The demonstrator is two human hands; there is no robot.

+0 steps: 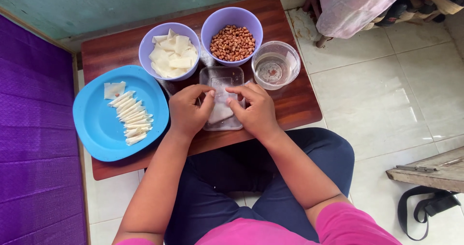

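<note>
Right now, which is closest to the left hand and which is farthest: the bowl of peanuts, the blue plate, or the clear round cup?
1. Blue plate: just beside the left hand, on its outer side.
2. Bowl of peanuts: past the hand, toward the table's far edge.
3. Clear round cup: farthest, over on the right hand's side.

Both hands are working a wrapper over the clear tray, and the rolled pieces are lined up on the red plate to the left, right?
Not quite: the plate is blue, not red, as the head view shows. The rest holds: left hand and right hand work a wrapper over the clear tray, rolled pieces lined up left.
</note>
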